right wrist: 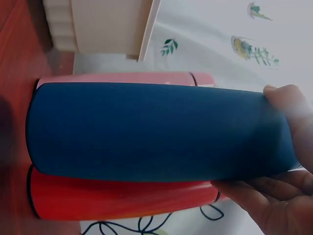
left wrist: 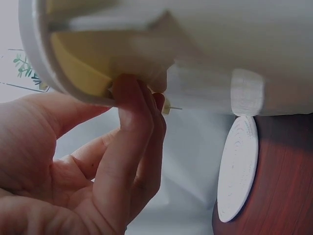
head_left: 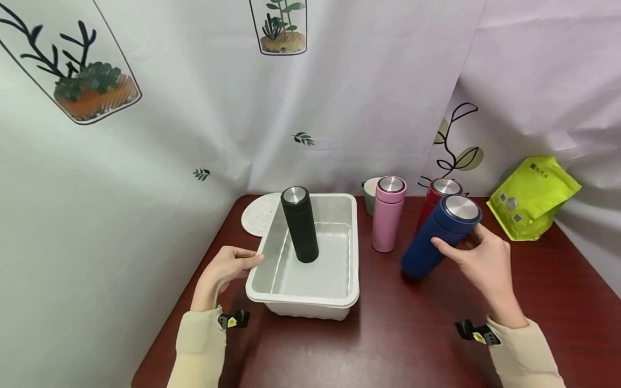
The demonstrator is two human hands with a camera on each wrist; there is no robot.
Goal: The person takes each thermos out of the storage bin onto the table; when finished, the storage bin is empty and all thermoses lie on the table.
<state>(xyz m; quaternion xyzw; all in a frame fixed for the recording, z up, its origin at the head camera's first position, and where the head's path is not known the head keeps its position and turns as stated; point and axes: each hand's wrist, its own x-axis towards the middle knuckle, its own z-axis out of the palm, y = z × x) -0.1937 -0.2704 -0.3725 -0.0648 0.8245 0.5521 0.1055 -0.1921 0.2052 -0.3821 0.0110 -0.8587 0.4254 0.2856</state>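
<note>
A blue thermos bottle leans to the right, gripped near its upper part between the thumb and fingers of my right hand. In the right wrist view the same blue bottle spans the picture, with a red thermos and a pink one behind it. My left hand pinches the left rim of a white plastic bin; in the left wrist view its fingers curl under that rim. A black thermos stands inside the bin, slightly tilted.
Behind the blue bottle is the red thermos, and the pink thermos stands left of it. A green cup sits by the wall. At the right is a lime-green bag; a round woven mat lies behind the bin.
</note>
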